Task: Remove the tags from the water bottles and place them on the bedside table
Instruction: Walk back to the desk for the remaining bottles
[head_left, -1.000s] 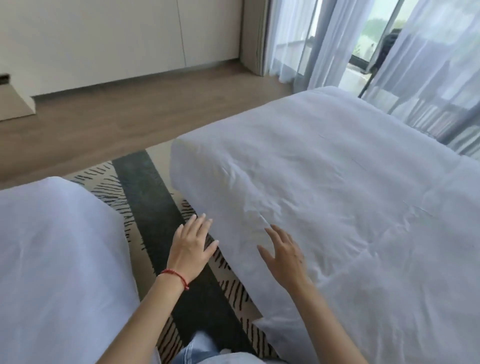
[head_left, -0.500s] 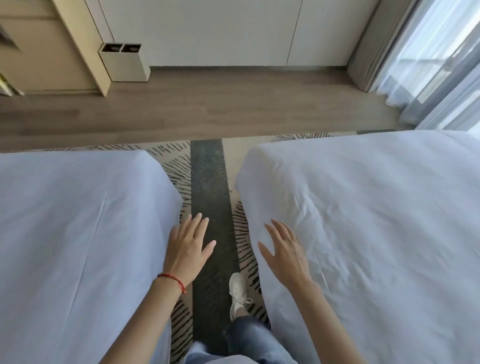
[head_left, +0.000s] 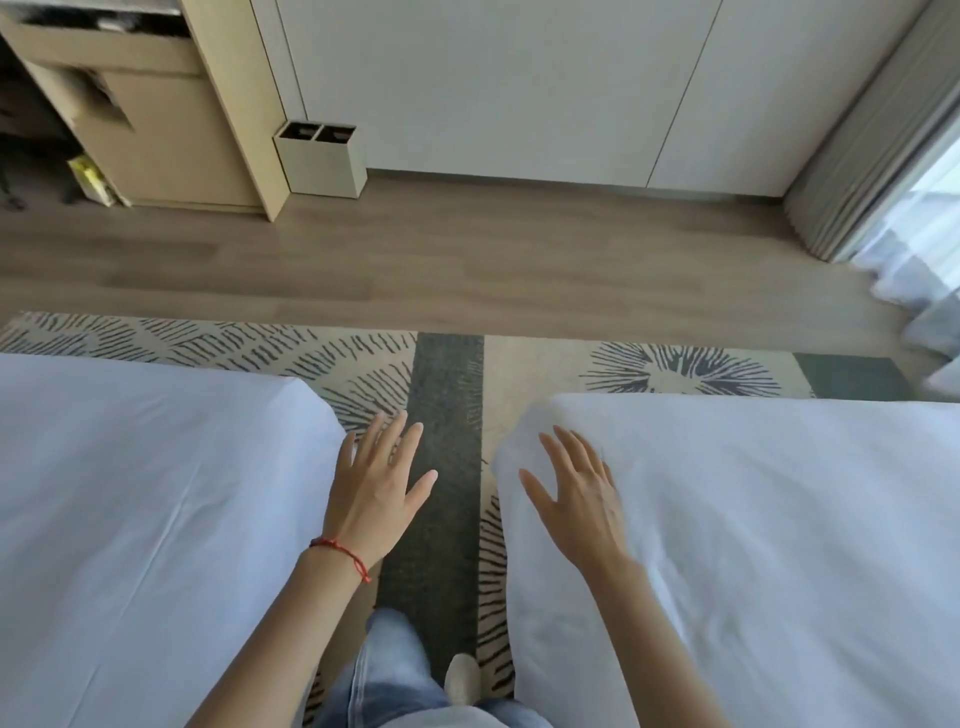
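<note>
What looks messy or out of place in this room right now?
Nothing much stands out. Both beds, left and right, are smooth, the rug lies flat, and the bin stands upright. Both hands, left and right, are open and empty.

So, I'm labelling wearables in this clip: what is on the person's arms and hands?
Both forearms are bare, no sleeves. The left hand has a thin red string bracelet at its wrist. The right hand shows no ring, watch or glove.
</note>
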